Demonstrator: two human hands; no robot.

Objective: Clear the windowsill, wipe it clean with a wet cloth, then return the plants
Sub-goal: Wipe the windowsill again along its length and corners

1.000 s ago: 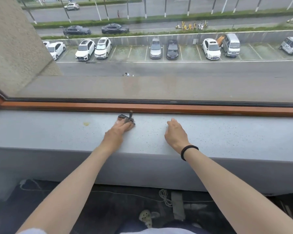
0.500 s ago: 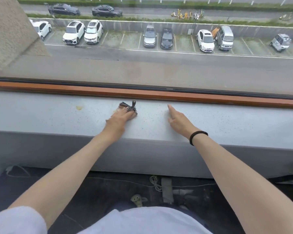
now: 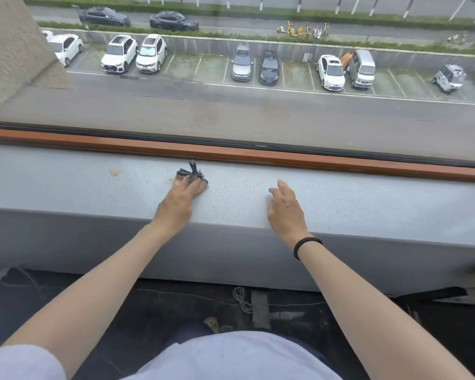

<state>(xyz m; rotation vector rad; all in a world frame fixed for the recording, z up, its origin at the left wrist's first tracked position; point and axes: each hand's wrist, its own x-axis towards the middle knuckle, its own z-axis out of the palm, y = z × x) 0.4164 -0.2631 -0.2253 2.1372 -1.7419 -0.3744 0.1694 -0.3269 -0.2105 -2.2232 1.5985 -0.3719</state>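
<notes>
The grey speckled windowsill runs across the view below the window. My left hand presses a small dark checked cloth flat on the sill near its middle; most of the cloth bunches out beyond my fingertips. My right hand rests on the sill to the right of it, fingers apart, holding nothing, with a black band on its wrist. A yellowish stain marks the sill to the left of the cloth. No plants are in view.
An orange-brown window frame strip borders the sill's far edge, with glass above it. Below the sill, the dark floor holds a coiled white cable and a grey strip.
The view has tilted down, so the sill sits lower in frame. My left hand stays on the cloth; my right hand has slid back slightly toward the sill's near edge.
</notes>
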